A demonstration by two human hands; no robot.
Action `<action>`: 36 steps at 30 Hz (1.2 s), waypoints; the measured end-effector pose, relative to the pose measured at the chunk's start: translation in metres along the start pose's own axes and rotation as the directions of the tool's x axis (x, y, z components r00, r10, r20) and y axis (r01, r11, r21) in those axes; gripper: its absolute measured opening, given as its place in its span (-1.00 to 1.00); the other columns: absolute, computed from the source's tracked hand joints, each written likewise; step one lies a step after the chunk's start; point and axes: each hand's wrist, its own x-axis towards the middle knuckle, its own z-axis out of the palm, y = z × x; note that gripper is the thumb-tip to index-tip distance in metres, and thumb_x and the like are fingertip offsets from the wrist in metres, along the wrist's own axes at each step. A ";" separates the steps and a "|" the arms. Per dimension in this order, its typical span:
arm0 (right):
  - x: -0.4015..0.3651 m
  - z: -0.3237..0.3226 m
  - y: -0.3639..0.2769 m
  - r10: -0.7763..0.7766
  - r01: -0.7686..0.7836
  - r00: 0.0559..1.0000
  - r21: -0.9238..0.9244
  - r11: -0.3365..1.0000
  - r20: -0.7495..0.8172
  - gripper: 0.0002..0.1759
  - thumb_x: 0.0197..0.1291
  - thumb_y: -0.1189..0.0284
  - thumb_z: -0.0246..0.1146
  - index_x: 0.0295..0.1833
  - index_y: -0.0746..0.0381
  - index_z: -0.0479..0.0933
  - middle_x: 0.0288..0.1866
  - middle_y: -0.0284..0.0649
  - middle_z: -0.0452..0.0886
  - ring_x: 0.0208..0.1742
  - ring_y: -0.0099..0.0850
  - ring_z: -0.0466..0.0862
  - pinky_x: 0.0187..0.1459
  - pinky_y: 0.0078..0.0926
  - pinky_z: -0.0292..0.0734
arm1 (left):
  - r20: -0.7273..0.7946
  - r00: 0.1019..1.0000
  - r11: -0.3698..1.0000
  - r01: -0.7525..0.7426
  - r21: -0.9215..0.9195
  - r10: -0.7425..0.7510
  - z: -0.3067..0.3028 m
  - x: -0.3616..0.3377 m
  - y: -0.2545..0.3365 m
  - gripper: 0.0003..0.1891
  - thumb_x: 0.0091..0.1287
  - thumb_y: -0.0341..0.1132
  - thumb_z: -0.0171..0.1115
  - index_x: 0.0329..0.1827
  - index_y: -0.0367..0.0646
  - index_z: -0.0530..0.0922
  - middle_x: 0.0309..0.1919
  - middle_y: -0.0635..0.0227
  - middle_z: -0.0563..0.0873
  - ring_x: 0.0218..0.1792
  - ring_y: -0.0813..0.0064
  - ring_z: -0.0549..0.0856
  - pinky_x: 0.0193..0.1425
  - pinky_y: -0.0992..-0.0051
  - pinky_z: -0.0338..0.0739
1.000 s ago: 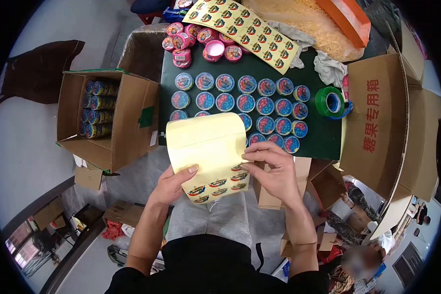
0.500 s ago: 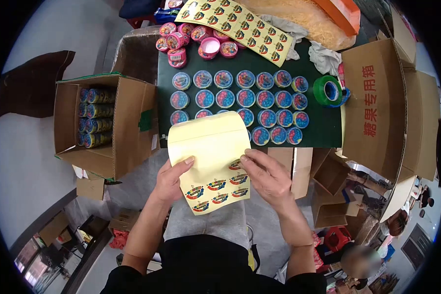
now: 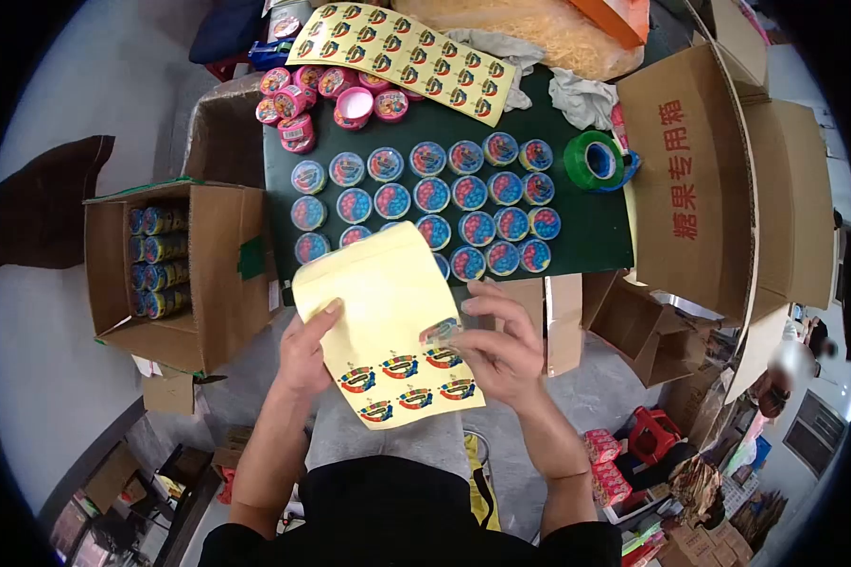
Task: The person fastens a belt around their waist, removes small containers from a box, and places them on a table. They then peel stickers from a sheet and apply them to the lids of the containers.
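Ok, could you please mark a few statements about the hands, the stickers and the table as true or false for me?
1. The left hand holds the yellow sticker sheet by its edge. True.
2. The right hand rests on the green tape roll. False: it pinches a sticker at the sheet, and the tape roll sits apart on the table.
3. The sticker sheet is covered with stickers from top to bottom. False: only a few sit near its lower end, and the rest is bare.
4. The cardboard box on the person's left contains stacked tubs. True.
5. Blue-lidded tubs stand in rows on the table. True.
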 end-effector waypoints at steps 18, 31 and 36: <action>0.042 -0.035 0.277 0.471 -0.513 0.848 -0.156 0.844 -0.242 -0.77 0.26 0.52 0.46 0.01 0.34 0.72 -0.15 -0.12 0.75 -0.25 -0.35 0.78 -0.20 -0.42 0.67 | -0.308 0.943 0.992 -0.117 0.054 0.128 0.025 0.022 -0.043 -0.46 0.57 -0.24 0.18 0.52 -0.29 0.35 0.31 0.12 0.63 0.26 0.21 0.68 0.37 0.24 0.58; 0.016 -0.015 0.255 0.356 -0.162 0.928 -0.736 0.657 0.114 -0.19 0.51 0.00 0.17 0.69 0.16 0.16 0.75 0.07 0.09 0.74 -0.02 0.09 0.67 0.24 -0.29 | -0.243 0.961 0.991 -0.125 0.047 0.132 0.039 0.026 -0.038 -0.47 0.59 -0.25 0.10 0.54 -0.30 0.33 0.33 0.08 0.63 0.28 0.17 0.69 0.39 0.21 0.58; 0.021 -0.021 0.132 0.420 -0.420 0.900 -0.030 0.907 0.118 -0.29 0.48 0.32 0.29 0.64 0.23 0.26 0.56 0.12 0.40 0.54 -0.07 0.46 0.50 -0.07 0.35 | -0.164 0.982 0.989 -0.111 -0.095 0.094 0.022 0.016 -0.025 -0.50 0.61 -0.30 0.08 0.53 -0.32 0.32 0.35 0.04 0.61 0.30 0.15 0.67 0.39 0.20 0.59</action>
